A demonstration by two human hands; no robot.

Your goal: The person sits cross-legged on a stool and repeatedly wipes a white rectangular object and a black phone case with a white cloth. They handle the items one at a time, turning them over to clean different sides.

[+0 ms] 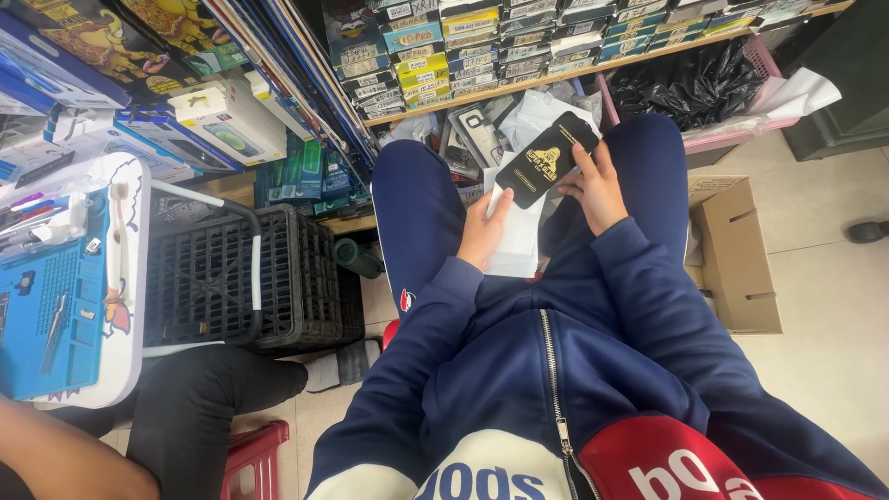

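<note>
I sit with blue-trousered knees apart. My right hand grips a flat black packet with gold print, tilted above my lap. My left hand holds a stack of white flat packets from the left side, thumb on top. The black packet overlaps the top of the white stack. Both hands are close together between my knees.
A black plastic crate stands to the left beside a small white table with a blue mat. Another person's dark-clad leg is at lower left. A cardboard box lies right. Shelves of boxed goods fill the back.
</note>
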